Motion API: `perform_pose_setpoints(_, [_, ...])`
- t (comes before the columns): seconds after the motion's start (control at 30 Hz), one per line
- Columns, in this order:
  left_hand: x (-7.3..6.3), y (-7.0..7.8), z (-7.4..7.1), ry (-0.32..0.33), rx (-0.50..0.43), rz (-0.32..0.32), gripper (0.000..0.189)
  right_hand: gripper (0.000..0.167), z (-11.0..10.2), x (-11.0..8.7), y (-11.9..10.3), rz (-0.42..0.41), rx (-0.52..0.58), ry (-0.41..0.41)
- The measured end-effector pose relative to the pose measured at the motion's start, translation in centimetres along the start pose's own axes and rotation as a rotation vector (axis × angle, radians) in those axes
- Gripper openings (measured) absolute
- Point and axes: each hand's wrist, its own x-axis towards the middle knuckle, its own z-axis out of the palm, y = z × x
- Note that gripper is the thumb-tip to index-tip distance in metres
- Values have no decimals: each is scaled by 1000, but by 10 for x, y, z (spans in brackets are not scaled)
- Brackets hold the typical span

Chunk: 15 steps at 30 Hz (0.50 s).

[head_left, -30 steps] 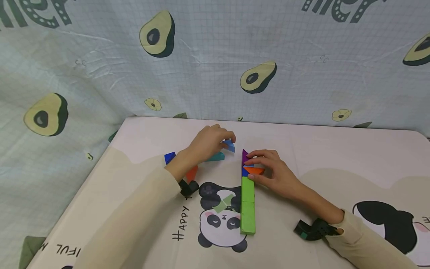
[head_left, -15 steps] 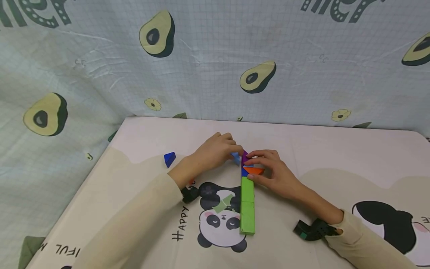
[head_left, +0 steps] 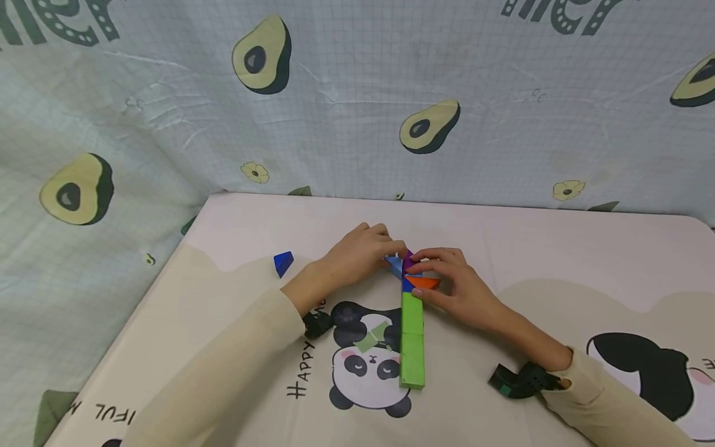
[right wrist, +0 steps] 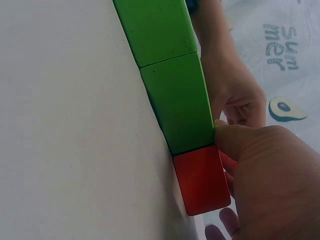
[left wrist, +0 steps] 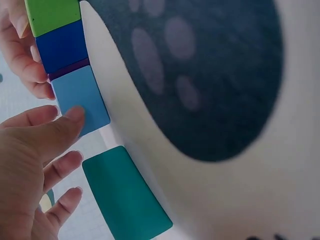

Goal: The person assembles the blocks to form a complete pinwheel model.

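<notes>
My left hand (head_left: 357,254) pinches a light blue triangular block (left wrist: 82,95), thumb on its face, at the left side of the row's far end. In the left wrist view it touches a thin purple edge beside a dark blue block (left wrist: 62,47). My right hand (head_left: 452,285) curls around the row from the right, thumb by the green blocks (head_left: 413,341), fingertips at the purple block (head_left: 408,261). Between thumb and fingers juts an orange triangular block (head_left: 422,283), red-looking in the right wrist view. A teal block (left wrist: 125,195) lies near the left fingers, hidden in the head view.
A loose blue block (head_left: 283,263) lies left of the left wrist. The table (head_left: 536,248) has a printed cover with pandas and lettering. Behind it hangs an avocado-print curtain (head_left: 335,124). Each wrist wears a small black camera.
My left hand has brought the light blue block rightward and nearer, up to the row; it barely moves in the last half second. The left arm now hides the red and teal blocks. The right hand stays put.
</notes>
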Motion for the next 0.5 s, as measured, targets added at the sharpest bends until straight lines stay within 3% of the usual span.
perform_pose_setpoints(0.5, [2,1,0,2,-39,0,23,31,-1,1,0,14,14,-4])
